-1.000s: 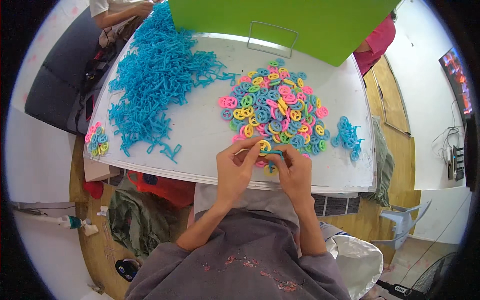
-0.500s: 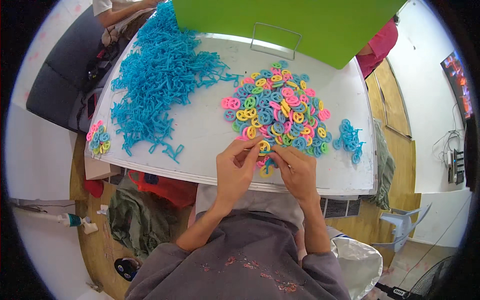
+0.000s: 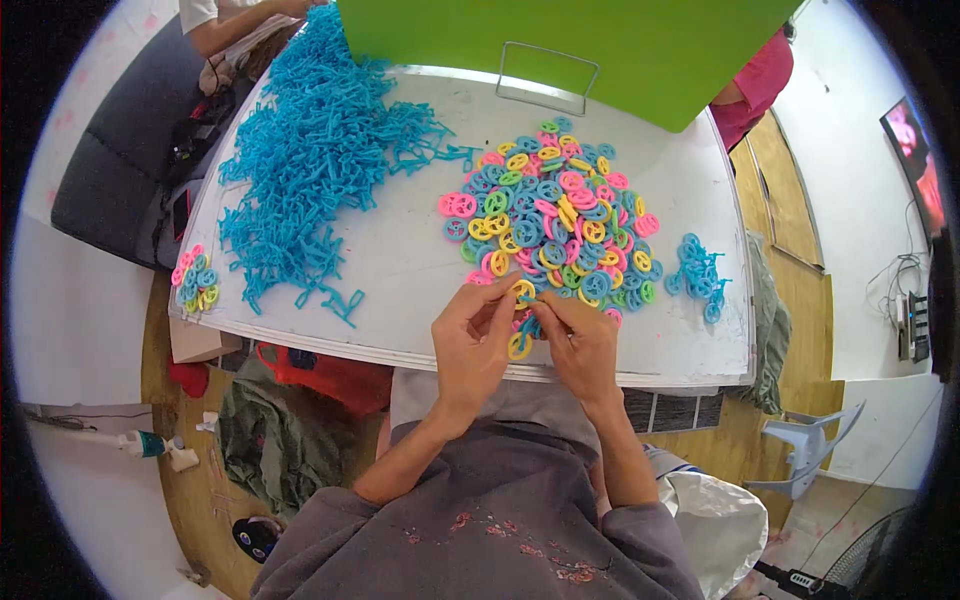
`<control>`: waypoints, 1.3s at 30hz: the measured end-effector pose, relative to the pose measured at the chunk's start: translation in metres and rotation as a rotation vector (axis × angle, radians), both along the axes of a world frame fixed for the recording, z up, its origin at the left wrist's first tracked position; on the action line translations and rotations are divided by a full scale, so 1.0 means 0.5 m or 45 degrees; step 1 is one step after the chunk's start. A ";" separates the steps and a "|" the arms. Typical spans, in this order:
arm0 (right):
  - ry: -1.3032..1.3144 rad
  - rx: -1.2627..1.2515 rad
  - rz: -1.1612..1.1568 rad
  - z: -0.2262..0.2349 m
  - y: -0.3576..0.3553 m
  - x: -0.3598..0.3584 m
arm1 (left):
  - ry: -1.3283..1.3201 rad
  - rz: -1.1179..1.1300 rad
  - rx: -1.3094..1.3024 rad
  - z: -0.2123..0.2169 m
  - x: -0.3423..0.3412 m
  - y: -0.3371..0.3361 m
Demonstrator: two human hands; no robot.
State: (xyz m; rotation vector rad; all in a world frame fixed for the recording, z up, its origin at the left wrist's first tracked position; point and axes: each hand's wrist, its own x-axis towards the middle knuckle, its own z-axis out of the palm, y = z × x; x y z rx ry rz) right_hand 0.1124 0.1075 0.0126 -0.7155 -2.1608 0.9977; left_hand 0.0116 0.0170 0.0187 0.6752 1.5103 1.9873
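Above the table's front edge my two hands meet, both pinched closed. My left hand (image 3: pixel 472 345) holds a small yellow plastic wheel (image 3: pixel 523 292) between thumb and fingertips. My right hand (image 3: pixel 578 345) grips a small blue plastic frame (image 3: pixel 530 324), pressed against the yellow wheel; the fingers partly hide where they meet. A second yellow wheel (image 3: pixel 519 346) hangs at the frame's lower end. Just beyond my fingers lies a heap of pink, yellow, green and blue wheels (image 3: pixel 550 205).
A large pile of blue frames (image 3: pixel 310 150) covers the white table's (image 3: pixel 400 270) left side. Small wheels (image 3: pixel 196 280) sit at its left corner, blue assembled pieces (image 3: pixel 697 277) at the right. A green panel (image 3: pixel 560 50) stands behind. Two other people are at the far side.
My right hand has shifted slightly left, closer to my left hand, bringing the blue frame against the held yellow wheel. The hanging yellow wheel has moved slightly left.
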 end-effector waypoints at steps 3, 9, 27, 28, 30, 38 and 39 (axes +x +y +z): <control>-0.014 -0.038 0.005 0.006 -0.005 -0.001 | 0.114 0.051 -0.006 -0.003 0.003 -0.001; 0.004 -0.169 -0.040 0.016 -0.019 -0.010 | 0.203 0.120 -0.077 0.002 0.007 -0.002; 0.065 0.086 -0.012 0.020 -0.006 -0.004 | -0.082 -0.199 -0.006 0.004 -0.041 -0.018; 0.063 0.047 0.048 0.027 -0.006 -0.003 | -0.036 -0.216 -0.014 -0.003 -0.042 -0.020; 0.150 -0.310 0.106 0.038 -0.014 0.008 | 0.011 -0.232 -0.023 -0.006 -0.042 -0.021; 0.272 -0.889 0.180 0.049 -0.002 0.050 | -0.546 -0.246 0.014 -0.014 0.000 0.005; 0.232 -0.822 0.158 0.043 0.000 0.052 | -0.555 -0.278 0.022 -0.011 0.000 0.005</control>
